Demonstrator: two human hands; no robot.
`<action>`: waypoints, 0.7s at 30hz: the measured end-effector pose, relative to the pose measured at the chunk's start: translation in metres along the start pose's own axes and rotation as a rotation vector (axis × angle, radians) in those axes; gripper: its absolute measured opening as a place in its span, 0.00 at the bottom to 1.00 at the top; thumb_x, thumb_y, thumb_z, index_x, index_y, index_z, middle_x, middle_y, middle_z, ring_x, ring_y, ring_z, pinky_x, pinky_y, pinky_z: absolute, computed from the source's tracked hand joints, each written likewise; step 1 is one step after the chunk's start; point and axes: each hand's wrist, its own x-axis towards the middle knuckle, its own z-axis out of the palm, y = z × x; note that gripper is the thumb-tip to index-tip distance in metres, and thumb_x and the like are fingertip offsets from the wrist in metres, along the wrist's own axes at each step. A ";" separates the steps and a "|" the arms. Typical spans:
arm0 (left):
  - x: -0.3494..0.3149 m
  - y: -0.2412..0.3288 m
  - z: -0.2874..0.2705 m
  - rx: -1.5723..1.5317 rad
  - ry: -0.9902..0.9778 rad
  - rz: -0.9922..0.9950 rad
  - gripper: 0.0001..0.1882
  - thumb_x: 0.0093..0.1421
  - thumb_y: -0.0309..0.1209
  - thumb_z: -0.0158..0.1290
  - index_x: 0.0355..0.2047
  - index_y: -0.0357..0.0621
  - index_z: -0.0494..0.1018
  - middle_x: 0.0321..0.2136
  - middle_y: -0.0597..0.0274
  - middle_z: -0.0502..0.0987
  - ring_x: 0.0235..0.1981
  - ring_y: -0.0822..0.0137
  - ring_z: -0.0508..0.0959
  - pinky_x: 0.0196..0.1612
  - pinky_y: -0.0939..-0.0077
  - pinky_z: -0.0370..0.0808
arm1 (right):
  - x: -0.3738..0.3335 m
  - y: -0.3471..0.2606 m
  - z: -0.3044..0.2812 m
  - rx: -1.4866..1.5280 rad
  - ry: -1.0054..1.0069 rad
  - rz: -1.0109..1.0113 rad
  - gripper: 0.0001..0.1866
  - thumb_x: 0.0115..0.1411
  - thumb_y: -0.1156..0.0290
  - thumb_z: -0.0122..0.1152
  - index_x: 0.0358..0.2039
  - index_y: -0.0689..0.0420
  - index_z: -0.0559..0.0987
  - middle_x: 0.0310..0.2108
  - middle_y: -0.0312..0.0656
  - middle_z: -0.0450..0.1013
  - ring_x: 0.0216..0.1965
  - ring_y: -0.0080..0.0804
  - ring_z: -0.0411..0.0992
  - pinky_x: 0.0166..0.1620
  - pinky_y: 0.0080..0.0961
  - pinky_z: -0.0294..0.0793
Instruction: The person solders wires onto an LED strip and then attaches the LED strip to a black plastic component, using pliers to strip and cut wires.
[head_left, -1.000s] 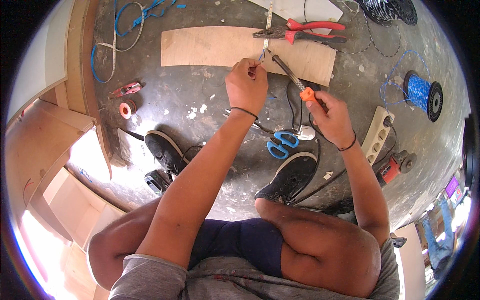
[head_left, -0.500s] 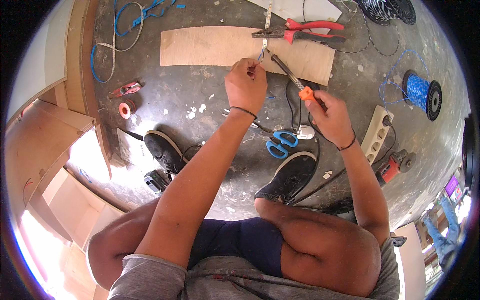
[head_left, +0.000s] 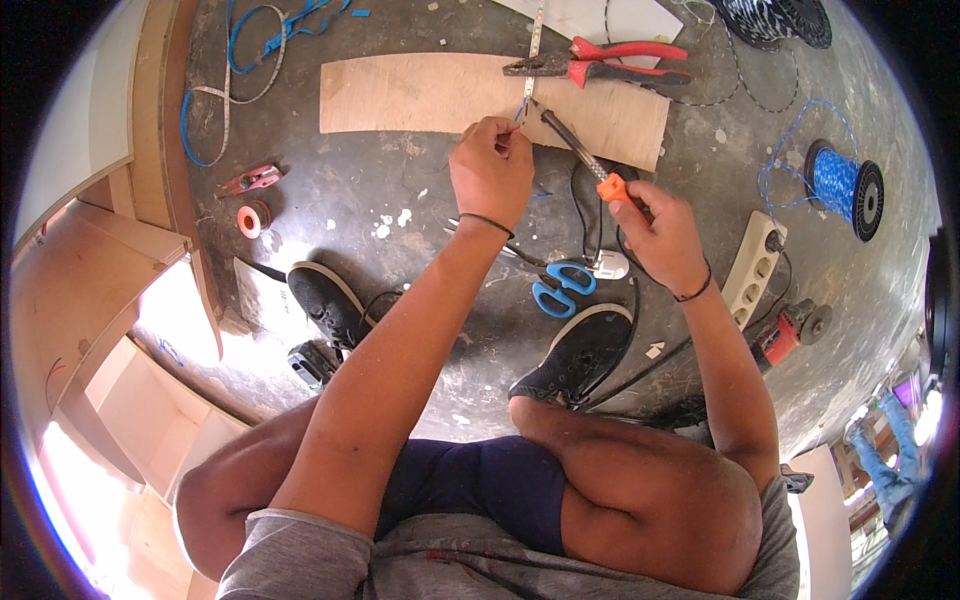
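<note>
My right hand [head_left: 657,232] grips a soldering iron [head_left: 612,187] by its orange handle. The iron's tip points up and left, to the end of a white LED strip [head_left: 529,88]. My left hand [head_left: 491,170] is closed in a pinch just below that end, on a thin blue wire [head_left: 522,112] that meets the strip. Whether the tip touches the joint is too small to tell. Red-handled pliers [head_left: 600,66] lie across the strip, on top of a thin wooden board [head_left: 415,92].
Blue-handled scissors [head_left: 563,290] lie between my shoes. To the left are a solder spool [head_left: 254,218] and a red cutter [head_left: 252,180]. At right are a power strip [head_left: 752,270], an angle grinder [head_left: 790,335] and a blue wire spool [head_left: 843,188]. A wooden cabinet [head_left: 110,260] stands at far left.
Both hands and the soldering iron hold almost the same place. A person's blue-clad legs at the far right edge have shifted slightly.
</note>
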 end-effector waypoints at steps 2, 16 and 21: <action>0.000 0.000 0.000 0.000 0.000 0.000 0.06 0.53 0.26 0.53 0.27 0.34 0.76 0.24 0.50 0.77 0.25 0.59 0.77 0.32 0.70 0.74 | 0.000 0.000 0.000 0.017 0.012 -0.013 0.13 0.57 0.65 0.61 0.32 0.64 0.75 0.19 0.52 0.68 0.18 0.41 0.67 0.24 0.31 0.65; 0.000 -0.001 0.002 0.015 0.008 0.010 0.06 0.52 0.26 0.54 0.27 0.34 0.76 0.24 0.50 0.76 0.25 0.59 0.77 0.31 0.70 0.74 | 0.000 0.001 0.000 -0.017 0.029 -0.046 0.13 0.57 0.65 0.61 0.31 0.63 0.75 0.19 0.53 0.68 0.19 0.45 0.68 0.24 0.31 0.65; 0.000 -0.002 0.002 -0.005 -0.013 -0.015 0.06 0.52 0.26 0.54 0.27 0.34 0.76 0.24 0.50 0.76 0.25 0.59 0.77 0.31 0.70 0.73 | 0.000 0.000 0.000 -0.007 0.018 -0.014 0.13 0.57 0.64 0.61 0.31 0.63 0.75 0.19 0.53 0.68 0.19 0.46 0.69 0.24 0.32 0.65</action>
